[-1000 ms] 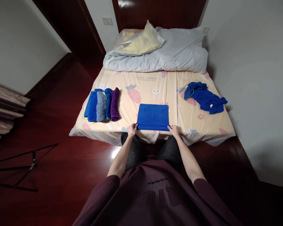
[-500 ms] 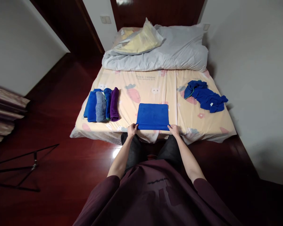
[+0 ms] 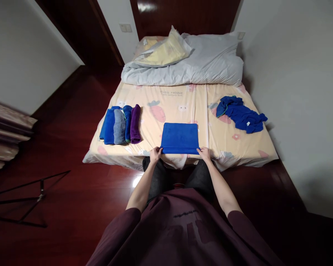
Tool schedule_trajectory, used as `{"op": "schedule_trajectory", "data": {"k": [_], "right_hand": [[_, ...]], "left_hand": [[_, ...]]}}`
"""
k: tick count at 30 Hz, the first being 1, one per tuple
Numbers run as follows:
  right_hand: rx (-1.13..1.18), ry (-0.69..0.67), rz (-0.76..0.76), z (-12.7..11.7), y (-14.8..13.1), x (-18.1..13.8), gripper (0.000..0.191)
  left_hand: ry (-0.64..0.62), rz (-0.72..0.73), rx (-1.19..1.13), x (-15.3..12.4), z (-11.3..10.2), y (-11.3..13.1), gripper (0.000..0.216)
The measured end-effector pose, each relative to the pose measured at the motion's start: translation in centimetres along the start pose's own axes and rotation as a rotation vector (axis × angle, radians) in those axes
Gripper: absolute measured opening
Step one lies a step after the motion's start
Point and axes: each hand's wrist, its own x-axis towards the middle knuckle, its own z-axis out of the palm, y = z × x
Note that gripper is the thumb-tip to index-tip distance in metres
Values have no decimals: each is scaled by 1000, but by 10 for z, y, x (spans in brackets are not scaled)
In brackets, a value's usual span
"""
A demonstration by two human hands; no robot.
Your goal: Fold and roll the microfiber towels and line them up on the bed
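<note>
A blue towel (image 3: 180, 136) lies flat as a rectangle at the front edge of the bed, its near edge turned over in a narrow strip. My left hand (image 3: 155, 154) pinches the near left corner of that strip. At the near right corner, my right hand (image 3: 204, 153) grips the same fold between thumb and fingers. Off to the left, several rolled or folded towels stand side by side, among them a grey towel (image 3: 119, 126) and a purple towel (image 3: 135, 124). A crumpled blue cloth (image 3: 242, 114) with a small white tag lies to the right.
The bed (image 3: 177, 103) has a patterned sheet, with a grey quilt (image 3: 211, 59) and a yellow pillow (image 3: 168, 51) bunched at its head. Black stand legs (image 3: 30, 199) rest on the floor at left, near a curtain (image 3: 8, 133). A wall (image 3: 288, 92) borders the right side.
Both hands keep hold of the towel's near corners, and the towel looks almost the same. The view has shifted slightly, so the bed sits a little lower in the picture.
</note>
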Motion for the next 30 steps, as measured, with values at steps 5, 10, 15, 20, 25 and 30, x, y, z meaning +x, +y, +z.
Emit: {"op": "schedule_trajectory", "data": {"k": [5, 10, 15, 20, 25, 30], "right_hand": [[-76, 26, 2, 2, -8, -3, 20], [-233, 128, -300, -1, -33, -17, 44], [-301, -71, -650, -2, -49, -32, 42], [-377, -188, -645, 6, -37, -41, 42], [-373, -220, -568, 6, -31, -33, 48], [-401, -242, -483, 7, -40, -20, 53]], "left_hand": [[-4, -13, 33, 2, 0, 1, 25], [123, 224, 101, -6, -7, 8, 27], [-62, 533, 168, -14, -8, 19, 33], [-304, 604, 295, -11, 1, 22, 49], [-324, 563, 414, -9, 9, 25, 61], [-343, 550, 432, -5, 15, 32, 58]]}}
